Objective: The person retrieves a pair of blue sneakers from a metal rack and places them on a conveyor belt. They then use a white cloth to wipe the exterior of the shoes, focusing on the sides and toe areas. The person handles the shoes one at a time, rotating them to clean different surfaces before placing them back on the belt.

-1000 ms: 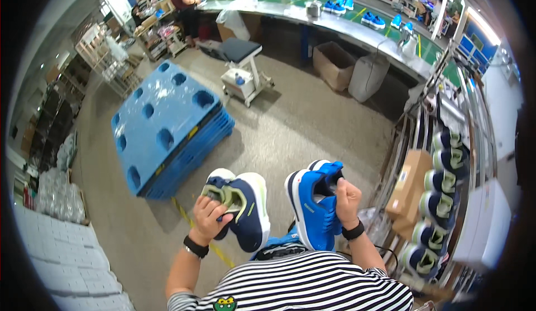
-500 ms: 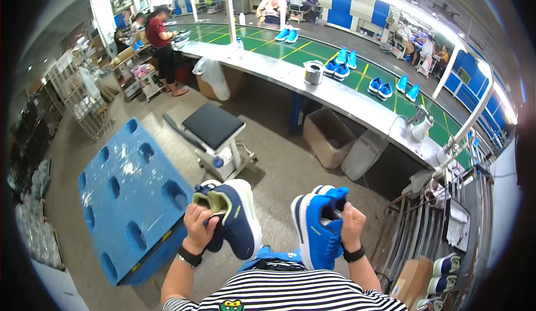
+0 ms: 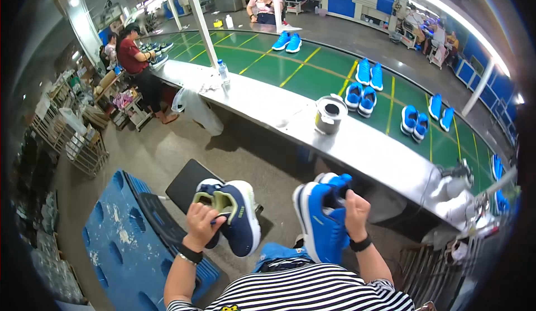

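My left hand (image 3: 202,225) grips a pair of navy sneakers (image 3: 243,219) by their heel openings; they have white soles and pale green linings. On the other side, my right hand (image 3: 356,215) is closed on a pair of bright blue sneakers (image 3: 324,219) with white soles, held at the collars. Both pairs hang in the air in front of my body, apart from each other. My fingertips inside the shoes are hidden. Beyond them runs a green conveyor belt (image 3: 312,72) with yellow lines, carrying several bright blue sneakers (image 3: 360,97) in pairs.
A metal ledge (image 3: 262,105) edges the belt, with a metal can (image 3: 330,114) and a plastic bottle (image 3: 223,71) on it. A black-topped stool (image 3: 187,184) and blue plastic pallet (image 3: 120,238) stand at left. A co-worker in red (image 3: 133,57) stands farther along the ledge.
The belt, ledge and can appear closer, and the stool now lies partly behind the navy sneakers. Both hands keep their hold on the shoes.
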`<action>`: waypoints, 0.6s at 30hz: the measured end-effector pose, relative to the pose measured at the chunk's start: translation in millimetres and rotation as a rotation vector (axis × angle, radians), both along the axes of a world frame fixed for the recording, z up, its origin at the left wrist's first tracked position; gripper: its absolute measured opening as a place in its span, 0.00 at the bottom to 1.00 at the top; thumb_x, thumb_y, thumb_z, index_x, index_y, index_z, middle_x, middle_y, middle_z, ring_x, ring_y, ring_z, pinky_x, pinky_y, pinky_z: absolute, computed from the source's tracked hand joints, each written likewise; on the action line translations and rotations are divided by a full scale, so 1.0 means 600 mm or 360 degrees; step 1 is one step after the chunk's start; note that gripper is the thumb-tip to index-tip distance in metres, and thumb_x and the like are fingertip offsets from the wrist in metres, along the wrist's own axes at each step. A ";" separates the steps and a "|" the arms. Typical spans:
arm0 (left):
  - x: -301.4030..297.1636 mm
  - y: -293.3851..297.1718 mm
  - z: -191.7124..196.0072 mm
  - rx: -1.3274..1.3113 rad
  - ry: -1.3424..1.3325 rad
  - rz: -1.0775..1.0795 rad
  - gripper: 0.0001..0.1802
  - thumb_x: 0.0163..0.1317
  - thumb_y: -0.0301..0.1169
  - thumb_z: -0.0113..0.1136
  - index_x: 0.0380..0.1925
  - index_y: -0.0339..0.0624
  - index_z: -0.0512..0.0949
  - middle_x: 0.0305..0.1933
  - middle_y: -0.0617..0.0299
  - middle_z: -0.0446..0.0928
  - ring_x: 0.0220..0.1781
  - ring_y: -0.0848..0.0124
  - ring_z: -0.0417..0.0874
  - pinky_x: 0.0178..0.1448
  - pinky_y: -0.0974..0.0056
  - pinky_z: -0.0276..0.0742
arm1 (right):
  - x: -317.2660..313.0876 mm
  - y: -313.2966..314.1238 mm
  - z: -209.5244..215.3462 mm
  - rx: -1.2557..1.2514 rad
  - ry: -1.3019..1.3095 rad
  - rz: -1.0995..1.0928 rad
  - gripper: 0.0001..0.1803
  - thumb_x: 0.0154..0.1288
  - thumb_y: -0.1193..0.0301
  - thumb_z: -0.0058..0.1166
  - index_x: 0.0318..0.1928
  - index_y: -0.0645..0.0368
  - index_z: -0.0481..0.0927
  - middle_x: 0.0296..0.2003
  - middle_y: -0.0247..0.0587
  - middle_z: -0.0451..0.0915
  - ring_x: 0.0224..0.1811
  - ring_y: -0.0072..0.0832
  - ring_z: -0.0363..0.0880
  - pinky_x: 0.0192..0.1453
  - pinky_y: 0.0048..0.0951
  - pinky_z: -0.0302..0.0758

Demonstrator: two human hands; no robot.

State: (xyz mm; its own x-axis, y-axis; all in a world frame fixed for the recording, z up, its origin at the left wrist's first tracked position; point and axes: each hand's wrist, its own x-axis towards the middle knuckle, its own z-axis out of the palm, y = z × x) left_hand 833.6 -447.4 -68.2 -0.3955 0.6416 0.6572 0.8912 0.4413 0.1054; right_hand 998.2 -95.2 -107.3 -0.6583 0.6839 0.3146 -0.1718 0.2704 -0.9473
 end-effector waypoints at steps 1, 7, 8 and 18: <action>-0.039 0.007 0.002 0.0017 -0.0001 0.0086 0.15 0.58 0.43 0.63 0.25 0.46 0.73 0.25 0.60 0.69 0.30 0.58 0.72 0.37 0.55 0.68 | -0.069 0.018 0.007 0.0053 0.0000 0.0092 0.24 0.73 0.71 0.47 0.17 0.61 0.60 0.16 0.26 0.57 0.20 0.15 0.53 0.23 0.27 0.51; -0.307 0.057 -0.024 0.0097 -0.0049 0.0387 0.15 0.62 0.41 0.61 0.24 0.43 0.72 0.25 0.57 0.69 0.30 0.56 0.72 0.36 0.54 0.67 | -0.428 0.105 0.040 0.0120 0.0230 0.0347 0.24 0.75 0.69 0.46 0.18 0.63 0.62 0.16 0.29 0.61 0.20 0.16 0.55 0.24 0.27 0.52; -0.354 0.070 -0.030 0.0074 -0.0043 0.0375 0.15 0.61 0.40 0.61 0.25 0.43 0.72 0.25 0.57 0.70 0.30 0.56 0.72 0.37 0.54 0.67 | -0.462 0.115 0.030 0.0086 0.0206 0.0341 0.24 0.75 0.69 0.46 0.18 0.63 0.62 0.16 0.29 0.61 0.20 0.16 0.55 0.24 0.27 0.52; -0.854 0.336 -0.068 -0.0159 -0.0091 -0.0062 0.12 0.56 0.36 0.66 0.25 0.44 0.73 0.25 0.60 0.68 0.31 0.59 0.71 0.37 0.56 0.68 | -0.768 0.239 -0.019 -0.0082 0.0000 0.0007 0.26 0.75 0.67 0.46 0.16 0.63 0.67 0.16 0.27 0.66 0.20 0.14 0.58 0.25 0.24 0.54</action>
